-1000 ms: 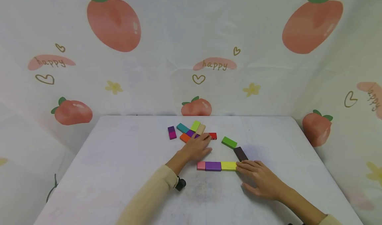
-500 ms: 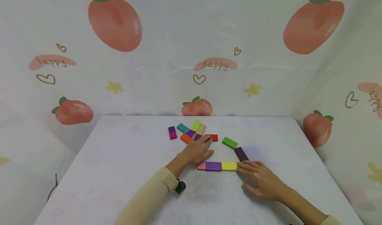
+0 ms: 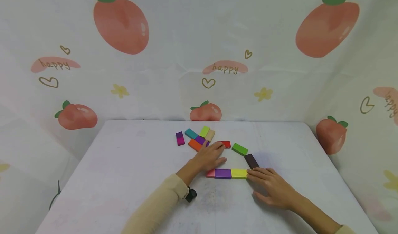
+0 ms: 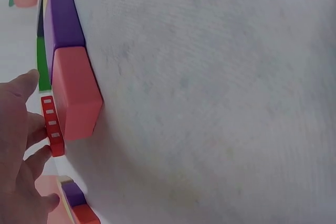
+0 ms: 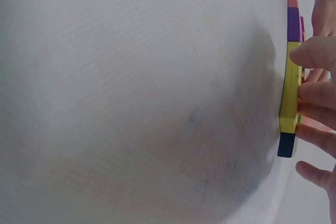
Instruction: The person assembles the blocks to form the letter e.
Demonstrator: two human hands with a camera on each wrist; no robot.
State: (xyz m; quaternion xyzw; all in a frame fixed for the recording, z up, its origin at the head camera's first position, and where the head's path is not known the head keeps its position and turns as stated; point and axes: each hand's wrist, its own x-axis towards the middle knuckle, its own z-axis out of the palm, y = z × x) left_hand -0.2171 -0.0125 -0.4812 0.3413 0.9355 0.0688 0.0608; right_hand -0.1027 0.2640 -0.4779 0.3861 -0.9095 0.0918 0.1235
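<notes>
In the head view my left hand reaches over the table with its fingertips on a red block. The left wrist view shows white marks along that red block's side, and the fingers lie against it without curling round it. My right hand rests its fingertips at the right end of a yellow block. Left of the yellow block, a purple block and a pink block continue the row, the pink one partly hidden by my left hand. A green block and a dark block slant down towards the yellow one.
Behind my left hand lies a cluster with an orange block, a teal block, a lime block and a beige block. A purple and magenta pair sits further left. A fruit-print cloth hangs behind the white table.
My left hand has slid the red block a little right and nearer to me, away from the beige block and closer to the green one. The right hand stays in place.
</notes>
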